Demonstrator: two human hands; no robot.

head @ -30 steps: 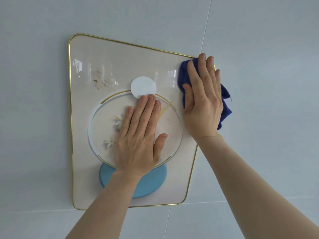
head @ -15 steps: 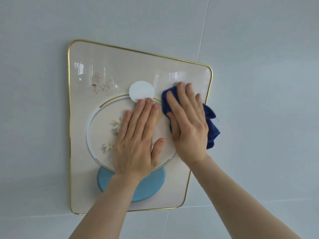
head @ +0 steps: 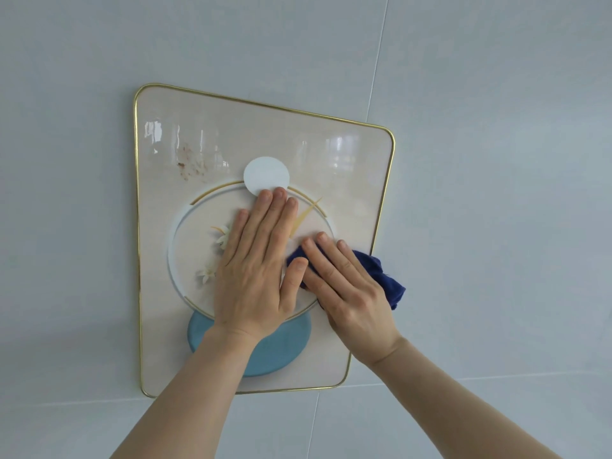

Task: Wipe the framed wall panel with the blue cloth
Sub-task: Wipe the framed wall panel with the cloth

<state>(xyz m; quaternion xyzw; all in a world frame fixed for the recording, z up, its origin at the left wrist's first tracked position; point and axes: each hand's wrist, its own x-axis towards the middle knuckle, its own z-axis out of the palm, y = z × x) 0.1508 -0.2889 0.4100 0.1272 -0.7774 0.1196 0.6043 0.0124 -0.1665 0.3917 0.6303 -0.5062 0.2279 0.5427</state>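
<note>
A glossy cream wall panel [head: 298, 137] with a thin gold frame hangs on the wall, printed with a large ring, a white disc and a light blue oval. Reddish-brown smears [head: 190, 162] mark its upper left area. My left hand [head: 256, 263] lies flat on the ring in the middle, fingers together, holding nothing. My right hand [head: 344, 286] presses the dark blue cloth [head: 384, 276] against the panel's lower right part, next to my left thumb. Most of the cloth is hidden under the hand; its bunched end sticks out past the right frame edge.
The panel is mounted on a pale grey tiled wall [head: 496, 160]. Thin grout lines run down at the upper right and across below the panel.
My right hand has slid the cloth from the panel's top right corner down and left to the lower right part. My left hand has stayed flat on the ring.
</note>
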